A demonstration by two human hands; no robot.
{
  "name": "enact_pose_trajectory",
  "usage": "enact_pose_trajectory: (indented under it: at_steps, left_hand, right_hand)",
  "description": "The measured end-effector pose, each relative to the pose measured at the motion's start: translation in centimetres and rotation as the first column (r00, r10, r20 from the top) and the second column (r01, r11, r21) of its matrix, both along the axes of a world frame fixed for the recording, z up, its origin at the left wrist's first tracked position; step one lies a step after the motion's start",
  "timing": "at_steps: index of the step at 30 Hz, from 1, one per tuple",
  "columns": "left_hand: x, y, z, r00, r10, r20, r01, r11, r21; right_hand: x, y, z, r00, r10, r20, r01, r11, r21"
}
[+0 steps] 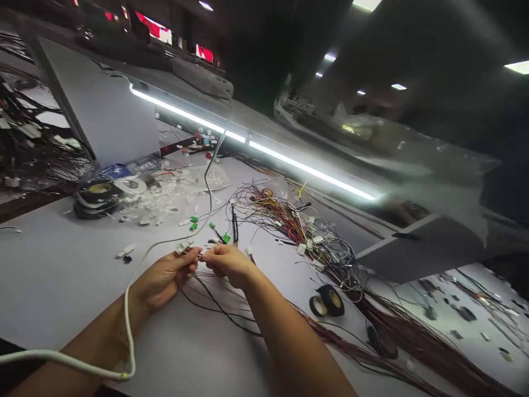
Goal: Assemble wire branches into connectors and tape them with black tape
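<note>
My left hand [169,277] is closed in a pinch, and a white plastic connector [184,246] shows at its fingertips. Right against it, my right hand [228,263] pinches a thin wire whose end points toward the left fingertips; whether it sits inside the connector cannot be made out. Dark wires [210,300] trail below both hands across the white table [182,358]. Just beyond the fingers lie small green connectors [225,238] and a pair of black-sleeved leads [235,223].
A large bundle of coloured wires [285,220] runs along the right side. Rolls of black tape [332,300] lie near my right forearm. Clear plastic bags [165,190] are at the back left. A white cable [129,320] hangs across my left forearm, under a bright tube lamp [306,168].
</note>
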State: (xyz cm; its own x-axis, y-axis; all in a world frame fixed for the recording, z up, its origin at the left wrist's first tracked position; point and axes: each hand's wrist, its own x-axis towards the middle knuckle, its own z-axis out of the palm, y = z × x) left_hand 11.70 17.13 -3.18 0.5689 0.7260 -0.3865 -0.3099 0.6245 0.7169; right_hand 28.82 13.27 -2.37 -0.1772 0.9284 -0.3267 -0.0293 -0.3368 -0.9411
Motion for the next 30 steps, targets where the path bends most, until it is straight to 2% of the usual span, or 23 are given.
enact_pose_trajectory:
  at_steps: [2,3,4,6,7,8,9,11,12,13,15,17,19,20,21,22,24,26,28,30]
  left_hand:
    - [0.4,0.1,-0.1,0.997,0.048,-0.062,-0.048,0.999,0.010]
    - [0.6,0.2,0.0,0.994,0.061,-0.091,-0.061,0.998,0.009]
    - [0.7,0.4,0.1,0.991,0.064,-0.118,-0.065,0.998,0.003]
    - [0.9,0.8,0.3,0.986,0.058,-0.156,-0.059,0.998,-0.006]
    - [1.1,1.0,0.4,0.985,0.047,-0.163,-0.048,0.999,-0.001]
    - [1.2,1.1,0.4,0.985,0.041,-0.166,-0.040,0.999,0.013]
    - [1.3,1.2,0.4,0.985,0.039,-0.165,-0.035,0.999,0.032]
    - [1.5,1.3,0.2,0.986,0.042,-0.163,-0.033,0.998,0.060]
    - [1.5,1.3,0.1,0.985,0.046,-0.164,-0.035,0.997,0.067]
    - [1.6,1.3,0.0,0.985,0.048,-0.163,-0.037,0.997,0.070]
    - [1.5,1.2,-0.1,0.987,0.036,-0.158,-0.025,0.997,0.071]
    - [1.3,1.1,-0.1,0.987,0.024,-0.158,-0.011,0.996,0.084]
    - [1.0,0.8,0.0,0.985,0.020,-0.170,-0.002,0.994,0.107]
    - [0.8,0.6,0.0,0.984,0.016,-0.175,0.005,0.993,0.119]
    - [0.6,0.4,0.2,0.984,0.013,-0.176,0.010,0.992,0.128]
    - [0.5,0.2,0.3,0.985,0.006,-0.171,0.016,0.991,0.130]
    - [0.3,-0.4,0.6,0.990,0.002,-0.141,0.015,0.993,0.119]
    - [0.1,-0.8,1.1,0.995,0.011,-0.097,-0.001,0.995,0.100]
    - [0.0,-1.2,1.5,0.999,-0.002,-0.048,0.006,0.996,0.091]
    - [-0.2,-1.5,1.9,0.999,-0.036,0.010,0.035,0.994,0.105]
  right_hand:
    - [0.6,-0.8,0.3,0.974,-0.023,0.224,-0.009,0.990,0.143]
    - [1.4,-1.6,0.6,0.925,-0.086,0.370,-0.012,0.967,0.255]
    - [2.6,-2.8,0.9,0.845,-0.179,0.503,-0.031,0.924,0.381]
    - [6.1,-6.2,1.5,0.638,-0.390,0.664,-0.121,0.801,0.587]
    - [8.3,-8.4,1.6,0.556,-0.473,0.684,-0.149,0.753,0.641]
    - [10.5,-10.9,1.5,0.470,-0.541,0.698,-0.140,0.735,0.664]
    - [12.7,-13.5,1.2,0.353,-0.604,0.715,-0.096,0.736,0.670]
    - [16.7,-18.5,-0.1,0.117,-0.598,0.793,0.008,0.799,0.601]
    - [18.2,-20.8,-0.9,0.034,-0.568,0.822,0.056,0.823,0.566]
    - [19.3,-22.6,-1.8,-0.010,-0.528,0.849,0.090,0.845,0.527]
    - [20.4,-24.8,-3.2,0.000,-0.490,0.872,0.111,0.866,0.487]
    - [19.8,-24.8,-3.3,0.078,-0.525,0.848,0.090,0.851,0.518]
    - [17.8,-22.7,-1.9,0.251,-0.584,0.772,0.051,0.804,0.592]
    - [16.4,-21.0,-0.8,0.379,-0.583,0.719,0.027,0.784,0.620]
    - [14.7,-19.0,0.5,0.522,-0.540,0.660,-0.010,0.770,0.638]
    - [13.0,-16.9,1.8,0.629,-0.480,0.611,-0.064,0.751,0.657]
    - [9.5,-12.4,4.2,0.741,-0.363,0.565,-0.185,0.698,0.691]
    - [6.6,-8.2,5.7,0.764,-0.284,0.580,-0.286,0.657,0.698]
    - [4.6,-4.9,6.3,0.733,-0.251,0.632,-0.383,0.615,0.689]
    - [3.4,-2.7,6.4,0.681,-0.246,0.689,-0.461,0.587,0.666]
